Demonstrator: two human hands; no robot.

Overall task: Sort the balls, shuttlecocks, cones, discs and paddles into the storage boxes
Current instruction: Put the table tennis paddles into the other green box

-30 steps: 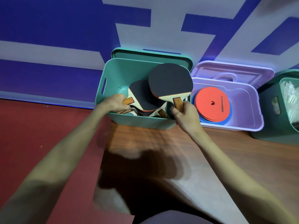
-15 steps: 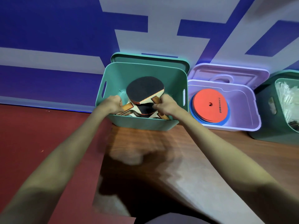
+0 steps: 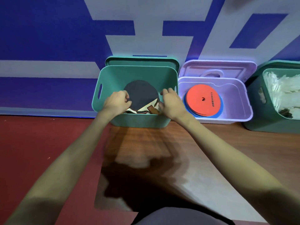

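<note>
Both hands reach into the teal plastic storage box: left hand pinches the black rubber-faced wooden paddle at nine o'clock to seat it flat, right hand loosely curled at three o'clock.

both hands in teal box

**Surfaces and materials**

Teal box: smooth moulded plastic, matt sheen. Lilac box: same plastic, slightly glossier, faintly translucent. Top paddle: dull black rubber face, pale bare wood at the neck. Orange disc: flat, matt, rubbery-looking. Shuttlecocks: white, feathery. Floor: brown wood-grain finish with soft glare; red part matt.
</note>
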